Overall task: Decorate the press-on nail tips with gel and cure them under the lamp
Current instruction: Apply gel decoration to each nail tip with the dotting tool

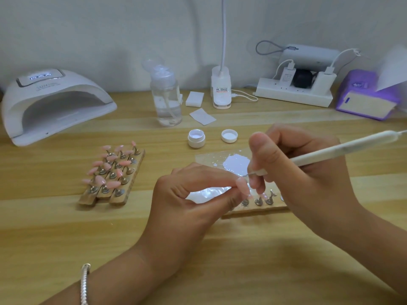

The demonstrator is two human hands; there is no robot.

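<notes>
Left hand [193, 194] is pinching a nail tip [242, 186]; right hand [304, 170] is gripping a pen [343, 149], angled down at it.

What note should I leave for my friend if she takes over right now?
Left hand pinches a pink nail tip. Right hand holds the white pen, its point at that tip.
Gel puddle lies behind the hands; jar open, lid beside it.
Other tips wait on the stand block, left.
Lamp far left, nothing inside.
Done: gel laid out. Left: finish decorating, then cure.
</notes>
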